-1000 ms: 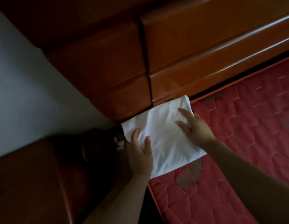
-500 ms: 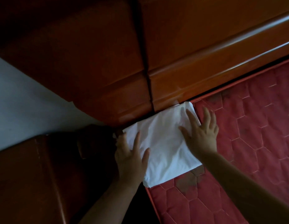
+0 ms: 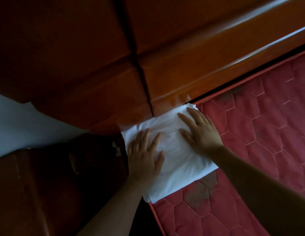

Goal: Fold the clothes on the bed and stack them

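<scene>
Forearms reach in from the lower edge of the view: the left forearm [image 3: 110,210] over the dark gap beside the bed, the right forearm [image 3: 259,181] across the red quilted mattress [image 3: 267,150]. Both lead to a folded white garment [image 3: 179,167] lying flat on the mattress's far left corner, its near corner just past the mattress's left edge.

The left hand [image 3: 145,155] rests palm down on the garment's left part, its fingers [image 3: 156,138] straight and spread wide, holding nothing. The right hand [image 3: 202,133] rests palm down on the garment's far right part. Its fingers [image 3: 186,120] are also straight and spread, with the tips near the garment's far edge.

That far edge meets the foot of a glossy brown wooden headboard [image 3: 182,74]. Left of the bed stands a dark wooden cabinet [image 3: 37,184], with pale flecks [image 3: 116,147] on its edge just beside the garment. Beyond it is a pale wall [image 3: 20,125].
</scene>
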A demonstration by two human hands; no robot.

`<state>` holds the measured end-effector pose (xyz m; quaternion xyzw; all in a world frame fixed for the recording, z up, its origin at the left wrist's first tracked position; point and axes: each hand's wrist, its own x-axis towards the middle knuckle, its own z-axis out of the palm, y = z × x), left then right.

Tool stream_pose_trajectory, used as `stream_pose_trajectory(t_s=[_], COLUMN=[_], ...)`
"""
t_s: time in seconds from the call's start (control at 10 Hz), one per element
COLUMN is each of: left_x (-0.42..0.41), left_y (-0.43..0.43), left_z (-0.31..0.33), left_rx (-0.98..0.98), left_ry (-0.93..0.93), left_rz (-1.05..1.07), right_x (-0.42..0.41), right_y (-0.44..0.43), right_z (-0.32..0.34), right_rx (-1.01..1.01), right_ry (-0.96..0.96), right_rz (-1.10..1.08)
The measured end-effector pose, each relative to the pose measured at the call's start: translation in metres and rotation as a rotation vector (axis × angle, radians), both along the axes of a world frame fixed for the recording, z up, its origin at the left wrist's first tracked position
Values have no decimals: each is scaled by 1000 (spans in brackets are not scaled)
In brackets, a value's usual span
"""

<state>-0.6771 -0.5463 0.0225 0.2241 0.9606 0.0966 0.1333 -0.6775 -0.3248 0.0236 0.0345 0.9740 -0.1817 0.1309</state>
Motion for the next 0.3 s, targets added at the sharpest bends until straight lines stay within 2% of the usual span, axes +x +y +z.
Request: stream_pose_trajectory(t_s=[0.1,0.2,0.3], left_x=[5,13,18], left_y=[-7,-10,-10], left_z=[11,25,49], left_rx=[19,28,-73], left_ry=[18,33,-66], left_rz=[-6,7,65], right_x=[8,35,55], right_y=[-12,-28,-42], right_z=[20,34,52], right_rx=[43,-51,-143], right_ry=[143,240,121], right_rz=[-4,58,26])
